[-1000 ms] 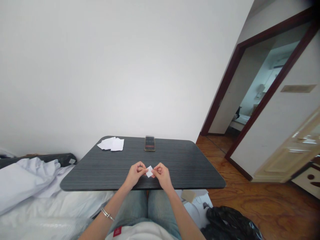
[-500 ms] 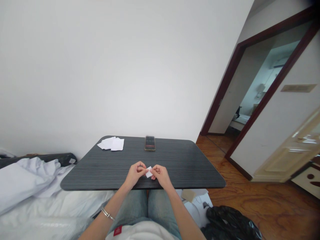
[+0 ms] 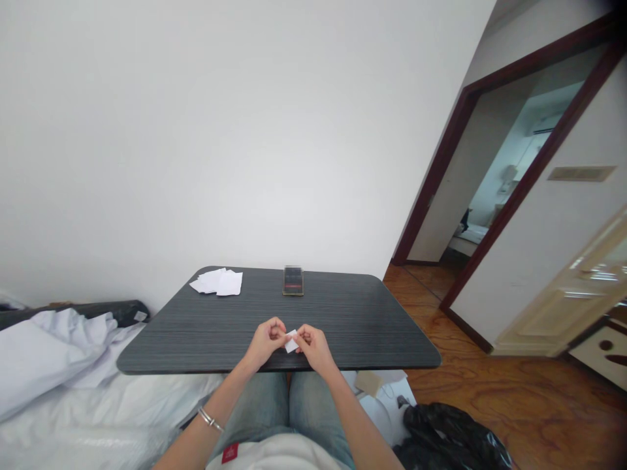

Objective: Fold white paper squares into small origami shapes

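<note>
Between my two hands is a small white piece of paper [image 3: 292, 343], seemingly folded, just above the near edge of the dark table [image 3: 343, 320]. My left hand [image 3: 267, 341] pinches its left side between thumb and forefinger. On the opposite side, my right hand [image 3: 313, 346] grips it the same way, the other fingers curled in. Parts of the paper are covered by the fingertips. Farther back on the left lie several loose white paper sheets [image 3: 229, 282], overlapping one another.
A phone [image 3: 292, 281] lies near the table's back edge, by the white wall [image 3: 294, 130]. White cloth or sheeting [image 3: 53, 352] is heaped at the left. A black plastic bag [image 3: 450, 437] and a cardboard piece [image 3: 369, 383] are on the floor at the right.
The small paper has turned slightly and sits a little lower between my fingers. Both hands keep their pinch in nearly the same place.
</note>
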`<state>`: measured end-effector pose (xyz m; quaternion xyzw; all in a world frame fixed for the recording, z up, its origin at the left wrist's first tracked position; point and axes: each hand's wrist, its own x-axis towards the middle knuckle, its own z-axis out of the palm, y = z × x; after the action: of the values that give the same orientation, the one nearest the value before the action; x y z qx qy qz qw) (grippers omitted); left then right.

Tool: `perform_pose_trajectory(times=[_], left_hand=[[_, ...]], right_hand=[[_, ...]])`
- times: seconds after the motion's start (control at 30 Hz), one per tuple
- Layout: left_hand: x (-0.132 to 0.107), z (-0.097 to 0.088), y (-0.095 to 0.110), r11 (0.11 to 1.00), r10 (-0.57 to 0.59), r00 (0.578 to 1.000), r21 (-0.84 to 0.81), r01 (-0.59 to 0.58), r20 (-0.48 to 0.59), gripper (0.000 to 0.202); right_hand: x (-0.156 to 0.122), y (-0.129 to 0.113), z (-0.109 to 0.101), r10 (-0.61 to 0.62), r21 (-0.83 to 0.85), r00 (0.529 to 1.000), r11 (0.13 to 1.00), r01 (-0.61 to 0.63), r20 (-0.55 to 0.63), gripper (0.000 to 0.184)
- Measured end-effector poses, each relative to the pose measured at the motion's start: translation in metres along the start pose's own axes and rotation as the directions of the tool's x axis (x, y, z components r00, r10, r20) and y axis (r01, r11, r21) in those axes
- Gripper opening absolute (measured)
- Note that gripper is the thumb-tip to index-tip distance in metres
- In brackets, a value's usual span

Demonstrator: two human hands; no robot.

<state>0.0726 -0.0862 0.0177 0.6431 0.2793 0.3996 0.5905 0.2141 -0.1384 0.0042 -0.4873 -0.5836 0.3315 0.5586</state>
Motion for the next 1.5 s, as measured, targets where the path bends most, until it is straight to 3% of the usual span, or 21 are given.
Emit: perform_pose_trajectory(times=[0.23, 0.53, 0.87, 1.23, 1.5], left_hand=[[-0.001, 0.0, 0.004, 0.999, -0.016, 1.0, -0.032, 0.016, 0.015, 0.028], [0.0, -0.001, 0.001, 0.999, 0.045, 0.999, 0.002, -0.045, -0.025, 0.029], [0.0, -0.002, 0.002, 0.998, 0.052, 0.997, 0.042, -0.054, 0.053, 0.03], [-0.001, 0.004, 0.011, 0.993, 0.025, 0.999, 0.112, -0.028, 0.025, 0.03], [-0.002, 0.001, 0.01, 0.995, 0.038, 0.999, 0.098, -0.036, -0.015, 0.029]], right_hand=[[0.003, 0.0, -0.001, 0.041, 0.061, 0.999, 0.997, -0.042, 0.017, 0.021], [0.001, -0.004, -0.002, 0.034, 0.027, 0.997, 0.999, -0.036, 0.069, 0.02], [-0.002, -0.005, -0.003, -0.006, -0.043, 0.997, 0.999, 0.009, 0.074, 0.019], [0.002, -0.003, -0.004, 0.083, 0.091, 0.994, 0.993, -0.076, -0.077, 0.022], [0.004, 0.0, -0.005, 0.094, 0.126, 0.99, 0.989, -0.081, -0.101, 0.021]])
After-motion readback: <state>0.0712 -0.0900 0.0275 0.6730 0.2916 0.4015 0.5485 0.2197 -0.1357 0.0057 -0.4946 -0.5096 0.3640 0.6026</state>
